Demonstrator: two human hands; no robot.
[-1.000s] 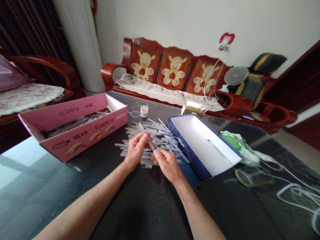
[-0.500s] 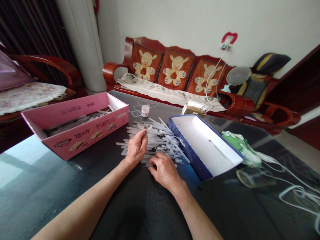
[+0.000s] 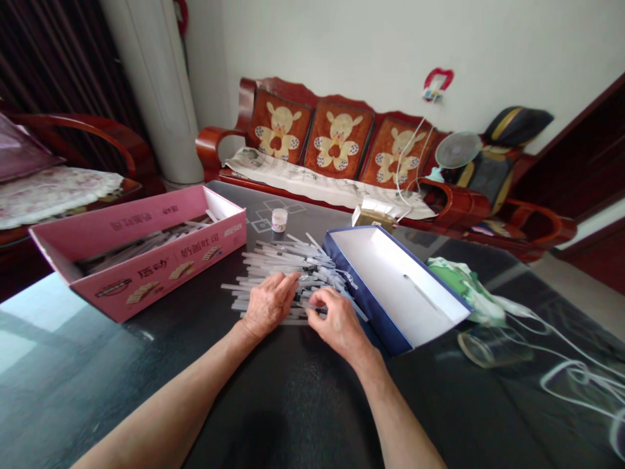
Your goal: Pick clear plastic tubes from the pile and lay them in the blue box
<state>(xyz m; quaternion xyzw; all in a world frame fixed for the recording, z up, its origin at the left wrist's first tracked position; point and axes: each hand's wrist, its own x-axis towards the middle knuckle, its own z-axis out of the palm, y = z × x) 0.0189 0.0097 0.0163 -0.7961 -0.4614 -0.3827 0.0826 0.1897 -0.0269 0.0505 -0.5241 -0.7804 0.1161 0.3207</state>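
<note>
Resting on a heap of clear plastic tubes, the left hand lies flat, its grip loosely spread. The right hand curls at the heap's near edge, its grip partly closed; any pinched tube cannot be made out. The heap lies on a dark glass bench, between a pink cardboard box and a blue-edged white box.

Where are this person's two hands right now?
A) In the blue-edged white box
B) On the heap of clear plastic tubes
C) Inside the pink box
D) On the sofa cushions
B: the left hand and right hand rest on the heap of clear plastic tubes on the dark table.
</note>
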